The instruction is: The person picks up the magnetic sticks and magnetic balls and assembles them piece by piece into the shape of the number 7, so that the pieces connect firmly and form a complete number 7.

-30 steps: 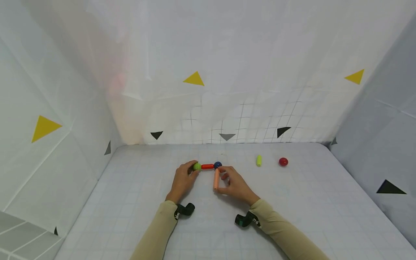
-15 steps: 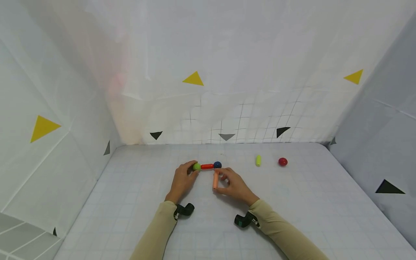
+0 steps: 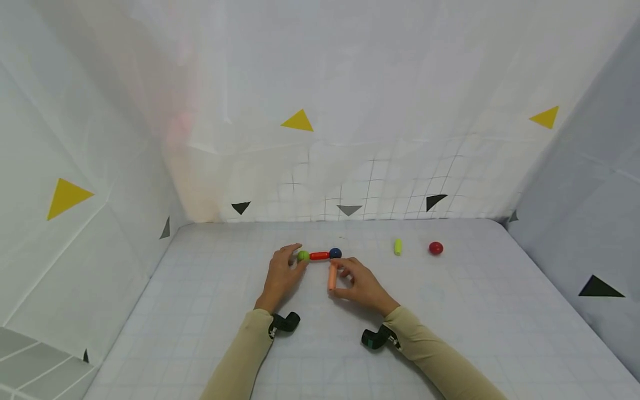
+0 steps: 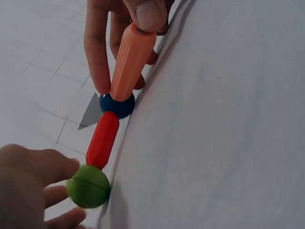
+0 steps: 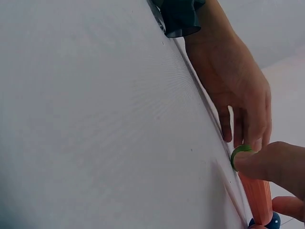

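Grooved orange rod (image 4: pixel 131 62), right hand (image 3: pixel 364 286) pinching it, left hand (image 3: pixel 279 280) spread around green ball (image 4: pixel 88 187)

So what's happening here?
A person's right hand pinches an orange rod, one end close to a blue ball. A red rod lies between that ball and a green ball, which sits by the left hand. A lime rod and red ball lie on the table, off to the right, untouched.

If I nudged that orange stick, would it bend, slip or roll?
The orange stick probably wouldn't bend: it looks straight though pinched end to end by the right hand. The grooves along it might help against slipping. Looking rounded, it could roll if lying loose.
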The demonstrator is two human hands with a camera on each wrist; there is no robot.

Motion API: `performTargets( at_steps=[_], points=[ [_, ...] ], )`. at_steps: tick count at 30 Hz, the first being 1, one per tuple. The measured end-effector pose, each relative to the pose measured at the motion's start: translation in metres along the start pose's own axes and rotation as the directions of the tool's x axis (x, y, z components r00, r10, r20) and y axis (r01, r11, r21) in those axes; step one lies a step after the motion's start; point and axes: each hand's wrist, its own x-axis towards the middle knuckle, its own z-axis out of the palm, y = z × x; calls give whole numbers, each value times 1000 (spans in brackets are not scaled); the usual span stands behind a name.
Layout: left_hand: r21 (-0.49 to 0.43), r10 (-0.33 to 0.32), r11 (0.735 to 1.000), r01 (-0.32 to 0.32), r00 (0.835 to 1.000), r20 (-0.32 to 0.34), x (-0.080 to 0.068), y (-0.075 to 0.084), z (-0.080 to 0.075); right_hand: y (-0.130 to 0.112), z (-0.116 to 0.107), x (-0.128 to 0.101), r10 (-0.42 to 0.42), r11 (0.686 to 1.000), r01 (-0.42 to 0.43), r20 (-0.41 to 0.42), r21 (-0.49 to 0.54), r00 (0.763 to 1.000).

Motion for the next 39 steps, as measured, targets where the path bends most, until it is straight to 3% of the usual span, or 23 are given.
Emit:
performTargets(
  at_steps=[4, 6, 8, 10, 13, 17, 22, 34, 39],
  points=[
    [66, 131, 990, -125, 986, -106, -1, 13, 2, 1, 0, 0, -1, 1000, 1, -4, 2, 1000],
    [85, 152, 986, -144, 983, -107, -4, 23, 3, 1, 0, 0, -6, 1000, 6, -5, 7, 1000],
    [72, 131, 989, -127, 989, -64, -7, 31, 6, 1, 0, 0, -17, 1000, 17, -9, 14, 1000],
    [21, 67, 997, -68, 997, 27, -9, 38, 10, 1, 0, 0, -22, 999, 23, -12, 27, 1000],
    [-122, -50, 990, 72, 984, 172, -10, 44, 16, 1, -1, -1, -22, 999, 23, -19, 34, 1000],
    [-290, -155, 926, 241, 944, 291, -11, 47, 20, 3, -2, -2, -20, 999, 21, -20, 39, 1000],
    [-385, -210, 852, 354, 906, 368, -14, 46, 21, 2, -2, -2, -39, 998, 40, -13, 58, 999],
    [-538, -162, 739, 405, 882, 442, -17, 34, 23, 3, -2, -3, -46, 996, 46, -8, 80, 999],
    [-575, -158, 696, 430, 873, 462, -17, 33, 23, 1, -10, -4, -4, 994, 1, 29, 106, 1000]
  ],
)
